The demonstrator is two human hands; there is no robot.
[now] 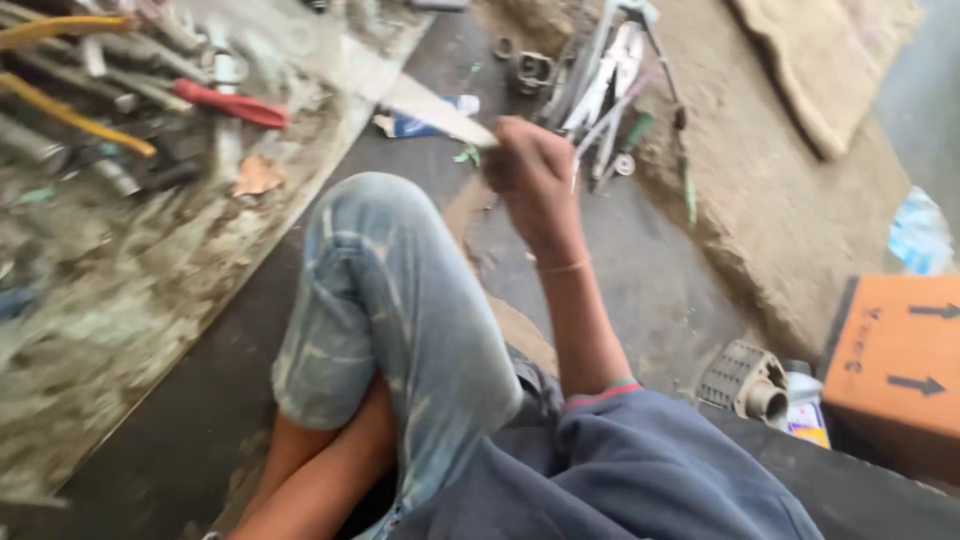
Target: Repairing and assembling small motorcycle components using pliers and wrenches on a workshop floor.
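Right hand (pixel 535 170): fist closed around a flat pale blade (pixel 420 100) (blurred), raised above the bent knee (pixel 375 215).
Left hand: out of view.

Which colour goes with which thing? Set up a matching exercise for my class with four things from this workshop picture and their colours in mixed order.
Things:
1. Cardboard box
2. Tool handle on the bench
3. Hose on the bench
4. Trouser knee

Colours:
A. Faded blue
B. Orange
C. Yellow
D. Red

Pairs: 1-B, 2-D, 3-C, 4-A
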